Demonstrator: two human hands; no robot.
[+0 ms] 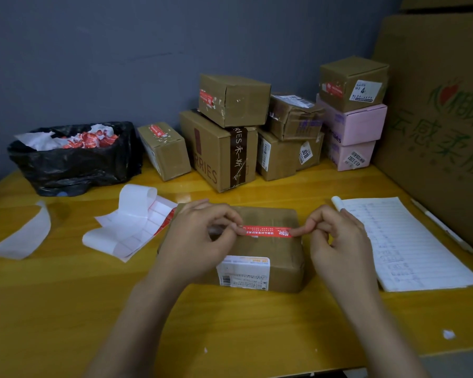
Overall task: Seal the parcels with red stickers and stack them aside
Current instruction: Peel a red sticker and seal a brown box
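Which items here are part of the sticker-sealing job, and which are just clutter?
In the job:
red sticker, its ends pinched by left hand and right hand
parcel under it
sticker sheets beside it
stacked parcels at the back

Lying about:
black bag of scraps (waste only)
lined notepad
pen
large carton
loose backing strip

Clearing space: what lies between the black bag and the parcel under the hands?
A folded white sticker sheet, seen in the head view.
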